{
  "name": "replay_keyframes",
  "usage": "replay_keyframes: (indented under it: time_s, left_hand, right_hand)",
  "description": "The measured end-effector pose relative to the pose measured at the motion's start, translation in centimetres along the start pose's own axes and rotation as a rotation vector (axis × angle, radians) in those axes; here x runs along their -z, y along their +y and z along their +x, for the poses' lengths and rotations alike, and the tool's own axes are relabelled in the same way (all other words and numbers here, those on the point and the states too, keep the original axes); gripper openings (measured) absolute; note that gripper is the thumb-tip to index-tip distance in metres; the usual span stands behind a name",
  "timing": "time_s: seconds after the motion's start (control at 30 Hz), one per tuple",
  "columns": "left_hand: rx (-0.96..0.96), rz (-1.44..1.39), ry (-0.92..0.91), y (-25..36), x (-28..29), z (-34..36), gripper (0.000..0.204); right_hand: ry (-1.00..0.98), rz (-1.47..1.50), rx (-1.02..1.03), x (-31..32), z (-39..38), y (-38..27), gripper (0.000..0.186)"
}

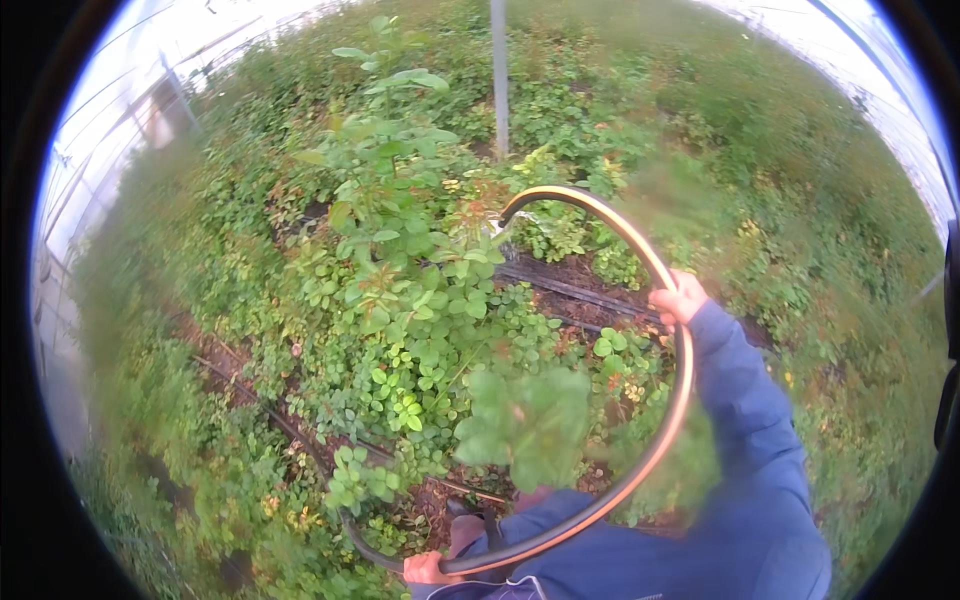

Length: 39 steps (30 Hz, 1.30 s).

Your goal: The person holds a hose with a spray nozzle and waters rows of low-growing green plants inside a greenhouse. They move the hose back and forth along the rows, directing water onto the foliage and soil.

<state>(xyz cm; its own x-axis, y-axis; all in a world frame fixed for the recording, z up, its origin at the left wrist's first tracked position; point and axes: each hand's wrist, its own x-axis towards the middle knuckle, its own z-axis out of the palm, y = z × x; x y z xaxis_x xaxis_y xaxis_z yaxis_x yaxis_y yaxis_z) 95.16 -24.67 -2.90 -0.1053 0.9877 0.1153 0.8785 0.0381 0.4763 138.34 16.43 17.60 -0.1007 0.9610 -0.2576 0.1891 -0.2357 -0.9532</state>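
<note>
A black garden hose [645, 462] with an orange stripe bends in a wide loop in front of me. My right hand [680, 298] is wrapped round its upper stretch, arm reaching out to the right. Low down near my body, my left hand [428, 568] grips the same hose, its fingers partly hidden. From my right hand the hose arches over to the left, and its end points down among the leaves. Something whitish, seemingly water, shows at that end. Beside it stands a tall leafy green bush [390, 240].
Dense low bushes surround me on all sides. Dark pipes [575, 288] run along the soil behind the hose loop, and a thin line [270, 410] crosses the ground at left. A grey metal post [500, 80] rises at the back. Blurred leaves [525, 425] hang close before me.
</note>
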Motion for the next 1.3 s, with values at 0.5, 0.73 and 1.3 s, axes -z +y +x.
replay_keyframes:
  time_s: [0.5,0.73,1.3]
  left_hand:
    - [0.351,0.075,-0.019,7.1,-1.8,-0.3,0.055]
    - [0.328,0.063,0.07,7.8,-3.1,0.2,0.051]
    - [0.143,0.038,0.25,8.5,-4.3,-0.2,0.024]
  right_hand:
    - [-0.174,-0.017,0.0,-4.8,16.0,1.7,0.018]
    - [-0.212,0.036,0.02,-4.7,16.6,1.5,0.02]
    - [-0.246,-0.191,-0.07,-2.8,14.5,3.6,0.021]
